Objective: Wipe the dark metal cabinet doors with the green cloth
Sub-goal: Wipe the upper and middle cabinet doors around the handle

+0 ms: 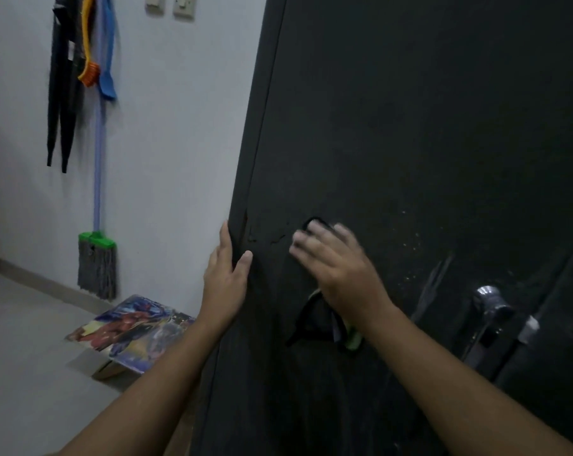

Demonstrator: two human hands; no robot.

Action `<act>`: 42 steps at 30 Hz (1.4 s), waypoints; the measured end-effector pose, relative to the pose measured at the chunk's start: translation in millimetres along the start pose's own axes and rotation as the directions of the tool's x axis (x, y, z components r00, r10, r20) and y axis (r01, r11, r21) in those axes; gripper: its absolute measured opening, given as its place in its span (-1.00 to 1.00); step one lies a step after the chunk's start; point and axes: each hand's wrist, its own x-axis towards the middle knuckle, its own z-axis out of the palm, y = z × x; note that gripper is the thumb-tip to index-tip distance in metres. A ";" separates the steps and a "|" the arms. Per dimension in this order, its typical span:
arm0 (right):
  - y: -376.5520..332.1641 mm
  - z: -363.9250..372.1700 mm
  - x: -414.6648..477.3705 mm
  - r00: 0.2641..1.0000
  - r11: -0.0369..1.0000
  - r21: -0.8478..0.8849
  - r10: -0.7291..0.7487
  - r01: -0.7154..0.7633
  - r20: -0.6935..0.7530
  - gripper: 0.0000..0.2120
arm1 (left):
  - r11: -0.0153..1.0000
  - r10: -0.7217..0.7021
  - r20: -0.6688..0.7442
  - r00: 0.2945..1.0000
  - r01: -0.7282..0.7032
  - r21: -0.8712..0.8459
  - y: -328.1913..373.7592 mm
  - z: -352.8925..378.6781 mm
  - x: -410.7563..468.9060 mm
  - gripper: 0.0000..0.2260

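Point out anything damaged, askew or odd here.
The dark metal cabinet door has chipped, flaking paint near its left edge, with whitish specks further right. A colourful picture board lies tilted on the floor by the wall, not hung or stood upright.

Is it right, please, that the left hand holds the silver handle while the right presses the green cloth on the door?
No: the head view shows the left hand on the cabinet's left edge, not the silver handle; the rest is right.
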 end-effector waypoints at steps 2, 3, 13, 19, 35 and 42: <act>-4.5 2.3 -20.7 0.987 0.994 -0.011 -0.105 0.107 0.120 -0.60 | 1.000 0.005 0.007 1.000 -0.005 0.008 0.4 -0.4 -0.1 -0.41; -2.4 0.4 -28.7 0.979 0.990 -0.025 -0.133 0.138 0.153 -0.59 | 1.000 0.004 0.017 1.000 -0.005 0.010 1.1 -1.3 -0.7 -0.42; 33.9 -28.2 39.0 0.958 0.974 -0.021 0.220 -0.228 -0.186 -0.66 | 0.995 -0.063 0.135 0.989 0.050 0.091 18.7 -18.2 -7.3 -0.42; 3.2 3.9 16.9 0.944 0.958 -0.073 -0.258 0.278 0.205 -0.56 | 0.984 -0.147 0.159 0.976 0.129 0.120 30.9 -26.1 -10.4 -0.44; -25.0 -7.8 93.0 0.937 0.999 0.004 -0.043 0.045 0.348 -0.25 | 0.987 -0.160 0.022 0.987 0.160 -0.019 39.6 -33.6 -12.8 -0.64; -35.5 -4.3 68.3 0.878 0.985 0.149 -0.143 0.083 0.458 -0.37 | 0.996 0.033 -0.079 0.996 -0.027 0.084 70.1 -12.4 -28.2 -0.60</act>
